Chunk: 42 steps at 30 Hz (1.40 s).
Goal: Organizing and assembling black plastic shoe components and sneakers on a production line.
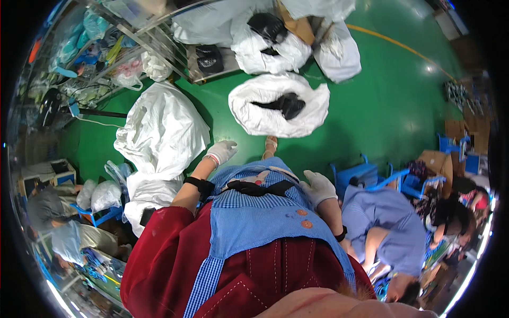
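L hand (222,152), gloved, was empty afaict, fingers loosely bent, w/ a big white sack (165,124) just to its left. Open white sack (244,106) w/ black stuff (292,106) inside sat on the green floor (371,106), ahead of those fingers. R hand (319,188), also gloved, hung by the blue apron (249,222), fingers slightly apart, nothing in 'em.

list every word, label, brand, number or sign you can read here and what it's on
No text can be read anywhere in this view.
Blue-and-white checked cloth apron: small marks beside two round orange buttons, too small to make out.
Open round white sack and tall bulging white sack: no readable print.
Clear and coloured plastic bags on the shelving: too blurred to tell.
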{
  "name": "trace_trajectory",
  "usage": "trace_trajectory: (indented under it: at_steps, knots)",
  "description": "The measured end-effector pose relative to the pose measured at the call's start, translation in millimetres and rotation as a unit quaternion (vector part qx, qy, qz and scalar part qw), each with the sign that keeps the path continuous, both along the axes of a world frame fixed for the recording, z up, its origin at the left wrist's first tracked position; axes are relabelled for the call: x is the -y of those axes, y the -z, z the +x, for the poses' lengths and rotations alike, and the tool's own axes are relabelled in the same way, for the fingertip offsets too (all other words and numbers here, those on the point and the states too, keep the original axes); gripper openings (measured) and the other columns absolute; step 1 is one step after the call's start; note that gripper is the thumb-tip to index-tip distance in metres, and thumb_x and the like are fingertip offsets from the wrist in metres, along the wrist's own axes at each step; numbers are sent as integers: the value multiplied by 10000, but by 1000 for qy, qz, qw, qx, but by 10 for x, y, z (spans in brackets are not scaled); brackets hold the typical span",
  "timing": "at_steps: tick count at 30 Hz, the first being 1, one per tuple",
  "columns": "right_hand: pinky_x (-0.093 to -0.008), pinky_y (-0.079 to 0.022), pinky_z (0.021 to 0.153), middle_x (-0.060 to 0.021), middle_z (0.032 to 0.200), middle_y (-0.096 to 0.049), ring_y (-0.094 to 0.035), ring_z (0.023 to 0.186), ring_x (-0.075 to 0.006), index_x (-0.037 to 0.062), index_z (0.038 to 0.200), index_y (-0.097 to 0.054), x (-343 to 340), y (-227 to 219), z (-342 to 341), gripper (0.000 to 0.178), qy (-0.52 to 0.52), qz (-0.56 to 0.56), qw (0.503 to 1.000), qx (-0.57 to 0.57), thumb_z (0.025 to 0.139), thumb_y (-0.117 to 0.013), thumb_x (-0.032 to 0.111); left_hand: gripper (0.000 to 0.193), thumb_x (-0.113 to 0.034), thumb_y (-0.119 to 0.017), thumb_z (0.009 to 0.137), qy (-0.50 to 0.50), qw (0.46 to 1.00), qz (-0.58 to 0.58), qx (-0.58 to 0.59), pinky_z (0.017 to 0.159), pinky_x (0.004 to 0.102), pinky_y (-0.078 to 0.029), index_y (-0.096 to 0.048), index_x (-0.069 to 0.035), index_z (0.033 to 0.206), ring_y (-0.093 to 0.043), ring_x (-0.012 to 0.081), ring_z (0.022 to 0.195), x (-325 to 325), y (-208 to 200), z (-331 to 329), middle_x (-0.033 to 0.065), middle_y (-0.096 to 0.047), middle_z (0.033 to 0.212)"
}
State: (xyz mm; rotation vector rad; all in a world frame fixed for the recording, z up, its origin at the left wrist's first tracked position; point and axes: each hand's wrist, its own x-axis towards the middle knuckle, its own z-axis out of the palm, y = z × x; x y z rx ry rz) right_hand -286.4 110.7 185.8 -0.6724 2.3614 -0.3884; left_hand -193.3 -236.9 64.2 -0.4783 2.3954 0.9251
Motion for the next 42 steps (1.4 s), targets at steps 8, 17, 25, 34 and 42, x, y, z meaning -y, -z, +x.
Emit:
trace_trajectory:
  at_steps: [8,17,25,34,42]
  knots:
    - [-441,-486,793,-208,947,-635,-608,905,-365,37,1109,-600,695,-117,-1517,391,-103,-37,991,-71,813,-588,292,441,-330,-546,864,-49,997,-58,-16,929,418,-453,-568,-120,1252,-572,369,1069,466,-415,-819,216,-609,1137]
    - [-423,-482,827,-195,996,-635,-604,957,-359,67,1111,-605,2064,-771,-2881,348,-83,-177,970,-148,828,-563,264,478,-270,-611,851,-97,968,-113,-200,934,406,-456,-510,-138,1300,-555,362,1090,1428,-1077,-1709,178,-518,1264]
    - [-400,-340,1060,-235,1351,-472,-436,1268,-361,-33,1350,-418,3196,-909,-4634,715,111,-163,882,-429,788,-636,352,461,-192,-659,774,6,856,-284,-433,963,403,-437,-551,-118,1215,-503,313,1149,2941,-1480,-3121,115,-530,1242]
    - [-431,-415,983,-295,1266,-501,-502,1183,-404,-19,1322,-449,3854,-570,-5507,788,316,-5,870,-379,744,-644,480,470,-165,-532,774,178,810,-306,-467,865,360,-433,-530,-113,1241,-521,230,1016,3671,-1177,-3552,75,-545,1211]
    - [-432,-437,953,-263,1349,-428,-507,1173,-410,4,1199,-576,3951,-411,-5651,637,283,117,863,-401,816,-555,512,457,-147,-552,784,180,815,-273,-478,870,357,-435,-538,-121,1240,-526,228,1038,3806,-1123,-3593,71,-557,1179]
